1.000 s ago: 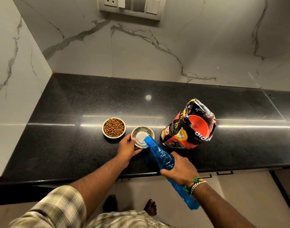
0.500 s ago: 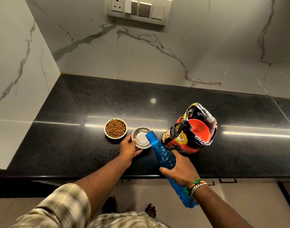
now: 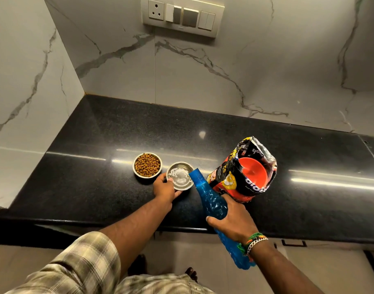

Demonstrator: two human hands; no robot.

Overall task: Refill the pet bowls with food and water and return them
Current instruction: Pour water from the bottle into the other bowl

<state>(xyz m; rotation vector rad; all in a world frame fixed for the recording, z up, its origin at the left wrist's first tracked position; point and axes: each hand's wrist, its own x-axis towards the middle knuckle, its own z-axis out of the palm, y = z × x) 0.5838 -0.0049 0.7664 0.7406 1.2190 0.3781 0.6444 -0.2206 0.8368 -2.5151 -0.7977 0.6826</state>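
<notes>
Black counter (image 3: 80,183), marble walls behind & to the left. Two small bowls sat side by side near the front edge. Food bowl (image 3: 147,165) was full of brown kibble. Steel bowl (image 3: 180,176), just right of it, held clear water. Left hand (image 3: 164,188) was closed on the steel bowl's near rim, thumb on the edge. Right hand (image 3: 231,219) was wrapped round a blue bottle (image 3: 211,200), tilted, neck down, mouth over the bowl's right rim; base hung off the counter toward the person. Open food bag (image 3: 244,170) stood upright just right of the bottle, approx touching it. Switch plate (image 3: 182,15) on back wall
</notes>
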